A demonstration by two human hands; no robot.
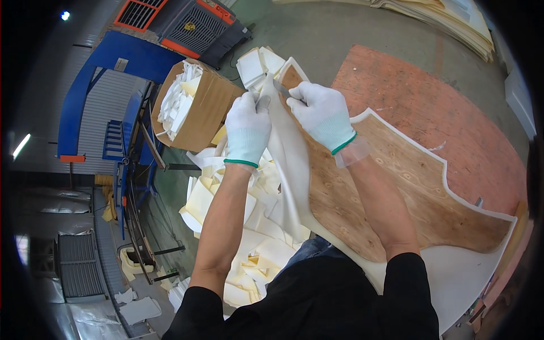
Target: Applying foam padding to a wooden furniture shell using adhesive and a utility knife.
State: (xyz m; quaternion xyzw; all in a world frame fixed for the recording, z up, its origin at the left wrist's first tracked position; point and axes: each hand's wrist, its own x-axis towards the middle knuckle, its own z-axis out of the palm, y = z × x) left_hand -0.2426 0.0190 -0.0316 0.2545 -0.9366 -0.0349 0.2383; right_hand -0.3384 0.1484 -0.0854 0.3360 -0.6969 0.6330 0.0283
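A shaped plywood panel with white foam glued along its rim lies on a reddish worktable. My left hand, in a white glove, grips a loose strip of white foam that hangs off the panel's left edge. My right hand, also gloved, holds a small knife at the panel's top corner, its blade against the foam edge. The two hands are close together, just apart.
Foam offcuts pile on the floor below my left arm. An open cardboard box full of white scraps stands at the left. A blue metal frame and a dark machine lie beyond. Stacked sheets rest at the top right.
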